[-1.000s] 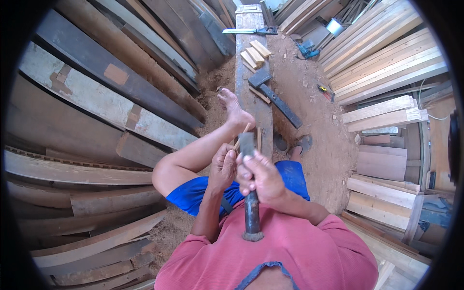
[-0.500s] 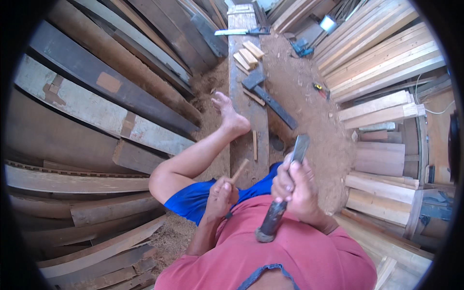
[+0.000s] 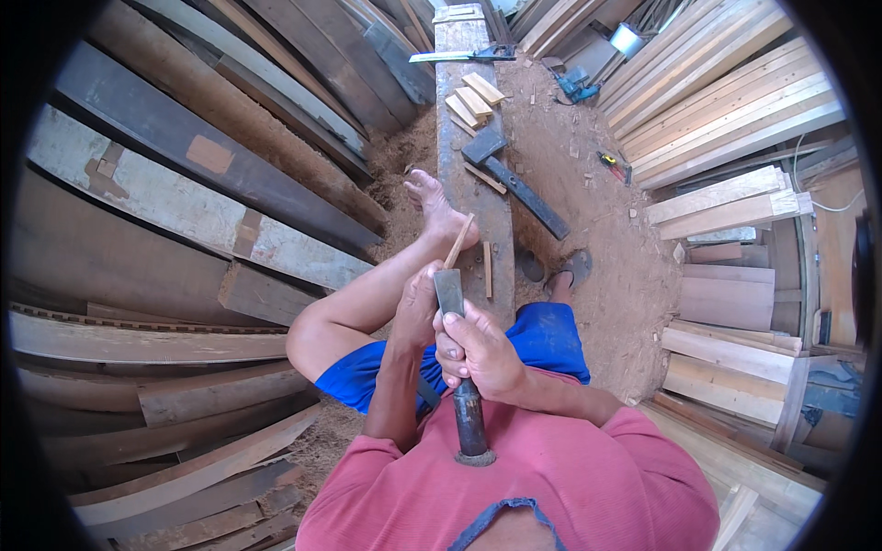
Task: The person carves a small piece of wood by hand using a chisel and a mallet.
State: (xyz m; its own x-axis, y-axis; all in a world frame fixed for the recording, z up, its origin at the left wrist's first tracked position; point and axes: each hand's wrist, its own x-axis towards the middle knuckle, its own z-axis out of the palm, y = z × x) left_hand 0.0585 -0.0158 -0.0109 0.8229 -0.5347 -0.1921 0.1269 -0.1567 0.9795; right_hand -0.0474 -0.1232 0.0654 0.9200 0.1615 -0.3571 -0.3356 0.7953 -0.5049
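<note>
the thin wooden stick (image 3: 458, 241) stands tilted on the long wooden beam (image 3: 478, 197), its lower end held in the left hand (image 3: 420, 303), its upper end leaning toward the bare foot (image 3: 439, 209) that rests on the beam. the left hand's fingers are closed around the stick's lower part. just beside it, the right hand (image 3: 478, 349) is clamped around the shaft of a dark metal tool (image 3: 462, 367). the tool's flat blade end lies against the stick next to the left hand; its round butt end points back toward the red shirt (image 3: 551, 487). both hands sit above the knee and the blue shorts (image 3: 542, 335).

farther along the beam lie a short loose stick (image 3: 487, 269), a heavy dark hammer-like tool (image 3: 514, 179), several short pale wood blocks (image 3: 473, 99) and a handsaw (image 3: 459, 55) across the far end. the ground beside the beam is reddish dirt and sawdust (image 3: 588, 184), with a sandal (image 3: 574, 268) near the beam and a blue power tool (image 3: 574, 87) farther off. dark weathered planks (image 3: 184, 193) are stacked on the left side, pale new boards (image 3: 726, 101) on the right.
</note>
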